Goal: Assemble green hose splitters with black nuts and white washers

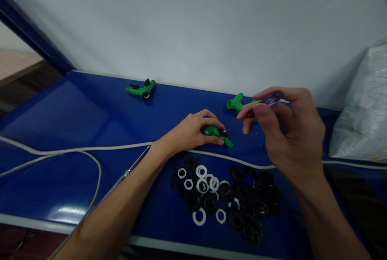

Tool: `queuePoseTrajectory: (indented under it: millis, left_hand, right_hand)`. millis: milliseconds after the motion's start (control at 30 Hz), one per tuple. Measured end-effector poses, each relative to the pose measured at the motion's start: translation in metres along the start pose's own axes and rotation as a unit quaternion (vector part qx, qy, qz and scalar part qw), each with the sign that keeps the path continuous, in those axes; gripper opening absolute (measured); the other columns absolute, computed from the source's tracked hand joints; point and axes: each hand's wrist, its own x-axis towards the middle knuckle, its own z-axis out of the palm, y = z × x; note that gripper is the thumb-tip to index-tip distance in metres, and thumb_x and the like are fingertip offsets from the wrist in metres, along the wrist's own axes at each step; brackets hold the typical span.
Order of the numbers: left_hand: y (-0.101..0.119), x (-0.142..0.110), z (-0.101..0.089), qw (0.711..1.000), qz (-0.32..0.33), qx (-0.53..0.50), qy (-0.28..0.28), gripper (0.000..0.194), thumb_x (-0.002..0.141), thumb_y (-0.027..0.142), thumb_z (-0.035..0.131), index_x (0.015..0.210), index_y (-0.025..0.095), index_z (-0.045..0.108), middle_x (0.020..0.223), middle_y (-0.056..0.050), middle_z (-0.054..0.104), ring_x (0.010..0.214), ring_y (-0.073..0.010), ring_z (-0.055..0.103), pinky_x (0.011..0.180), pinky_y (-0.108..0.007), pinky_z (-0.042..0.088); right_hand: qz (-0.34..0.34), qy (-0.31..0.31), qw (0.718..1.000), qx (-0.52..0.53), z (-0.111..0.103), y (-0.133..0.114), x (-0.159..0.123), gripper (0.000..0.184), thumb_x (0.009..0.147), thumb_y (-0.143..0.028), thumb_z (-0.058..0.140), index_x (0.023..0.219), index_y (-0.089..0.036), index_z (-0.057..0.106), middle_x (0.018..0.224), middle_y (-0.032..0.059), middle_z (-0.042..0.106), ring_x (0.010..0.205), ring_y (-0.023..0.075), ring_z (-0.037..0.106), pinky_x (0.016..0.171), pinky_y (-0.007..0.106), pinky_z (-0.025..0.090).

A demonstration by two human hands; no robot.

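Green fitting (211, 130), a branching plastic piece, lies low over the middle of the blue bench (90, 119), its body glossy and curved, with a narrower ribbed end pointing towards the near right, a black part set on its right side and a small pale disc on its rounded left portion; fingers hide some of it. Behind the bench rises a pale wall (181, 30). At the far right stands a bulky plastic-wrapped package (359, 111). A white cable (109, 148) runs across the bench, passing beneath the left forearm, which also covers part of a slender metal rod (130, 169). Nearer the front edge, between the forearms, spreads a heap of small black parts (263, 195), with black rings (193, 200) and smaller white rings (199, 216) on its left, some overlapping. Towards the wall sit a green fitting with black knobs (140, 90), well to the left, and a bare green fitting (235, 102), partly behind the right hand. The hands are apart: the left hand (193, 129), palm down, is clamped around the fitting, thumb on the near side; the right hand (292, 131), raised, pinches a screwdriver (272, 98) with a clear handle, red near the shaft. Its slanting shaft reaches the black part; contact is too small to tell.
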Motion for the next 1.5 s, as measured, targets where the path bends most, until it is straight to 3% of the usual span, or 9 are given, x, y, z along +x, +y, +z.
queuePoseTrajectory:
  millis: [167,333,533,633,800,1000,1167,1367,1500]
  left_hand:
    - [-0.002,0.0,0.001,1.0,0.003,0.001,-0.001,0.032,0.086,0.045,0.078,0.113,0.027,0.075,0.123,-0.005,0.065,0.113,-0.0226,0.064,0.1,-0.038,0.047]
    - [-0.002,0.0,0.001,0.999,-0.024,0.008,0.02,0.053,0.082,0.048,0.081,0.127,0.024,0.067,0.118,-0.007,0.068,0.106,-0.0231,0.064,0.094,-0.038,0.048]
    - [-0.002,0.0,-0.002,0.999,-0.025,0.018,0.024,0.05,0.082,0.043,0.081,0.124,0.019,0.069,0.119,-0.007,0.069,0.106,-0.0217,0.064,0.095,-0.036,0.048]
    - [-0.003,0.0,-0.001,0.999,-0.025,0.016,0.025,0.05,0.082,0.043,0.081,0.124,0.019,0.069,0.119,-0.007,0.069,0.105,-0.0213,0.064,0.095,-0.035,0.048]
    - [-0.005,0.0,-0.001,0.999,-0.019,0.019,0.026,0.051,0.081,0.043,0.082,0.125,0.02,0.07,0.118,-0.007,0.068,0.105,-0.0215,0.064,0.094,-0.033,0.048]
    - [-0.006,0.001,-0.001,0.999,-0.023,0.025,0.015,0.05,0.082,0.044,0.081,0.125,0.021,0.069,0.117,-0.007,0.067,0.107,-0.0229,0.064,0.095,-0.035,0.048]
    - [-0.003,0.0,-0.002,0.999,-0.031,0.038,0.014,0.05,0.082,0.044,0.081,0.125,0.02,0.07,0.113,-0.007,0.066,0.104,-0.0228,0.064,0.093,-0.034,0.048]
    - [-0.002,0.001,-0.002,0.999,-0.025,0.037,0.019,0.051,0.082,0.042,0.082,0.126,0.018,0.07,0.116,-0.008,0.067,0.107,-0.0225,0.064,0.096,-0.033,0.048]
    - [-0.003,0.001,-0.001,0.999,-0.025,0.038,0.017,0.052,0.082,0.042,0.082,0.126,0.017,0.07,0.116,-0.008,0.068,0.107,-0.0226,0.064,0.096,-0.033,0.048]
  right_hand:
    - [-0.004,-0.018,1.0,-0.003,-0.001,0.001,-0.001,0.008,0.101,-0.027,0.06,0.105,-0.032,0.057,0.088,-0.0004,0.069,0.061,0.0153,0.064,0.059,0.035,0.053]
    - [-0.039,-0.026,0.999,-0.026,-0.006,-0.001,-0.002,0.012,0.095,-0.025,0.069,0.099,-0.029,0.059,0.095,-0.0003,0.069,0.067,0.0152,0.067,0.064,0.034,0.057]
    - [-0.018,-0.067,0.99,-0.123,-0.018,-0.012,0.004,0.017,0.093,-0.03,0.068,0.106,-0.032,0.057,0.095,-0.0004,0.07,0.073,0.0207,0.072,0.07,0.038,0.061]
    - [-0.051,-0.111,0.966,-0.228,-0.024,-0.02,0.01,0.021,0.095,-0.032,0.064,0.115,-0.033,0.057,0.096,-0.0002,0.075,0.076,0.0237,0.075,0.069,0.039,0.059]
    - [-0.083,-0.214,0.905,-0.358,-0.034,-0.032,0.028,0.009,0.097,-0.035,0.054,0.098,-0.03,0.062,0.08,0.0011,0.075,0.065,0.0262,0.071,0.062,0.04,0.052]
    - [-0.147,-0.307,0.841,-0.42,-0.036,-0.038,0.048,0.027,0.101,-0.04,0.043,0.087,-0.026,0.062,0.079,0.0066,0.073,0.067,0.0267,0.068,0.063,0.041,0.048]
    - [-0.169,-0.358,0.789,-0.47,-0.028,-0.038,0.056,0.024,0.098,-0.035,0.042,0.081,-0.025,0.056,0.073,0.0078,0.066,0.059,0.0233,0.06,0.058,0.038,0.042]
    - [-0.128,-0.413,0.772,-0.465,-0.027,-0.04,0.06,0.008,0.088,-0.025,0.05,0.081,-0.024,0.051,0.069,0.0062,0.062,0.056,0.0215,0.057,0.054,0.036,0.038]
    - [-0.138,-0.403,0.771,-0.474,-0.032,-0.036,0.063,0.014,0.092,-0.027,0.049,0.078,-0.024,0.051,0.065,0.0052,0.06,0.054,0.0208,0.055,0.053,0.036,0.036]
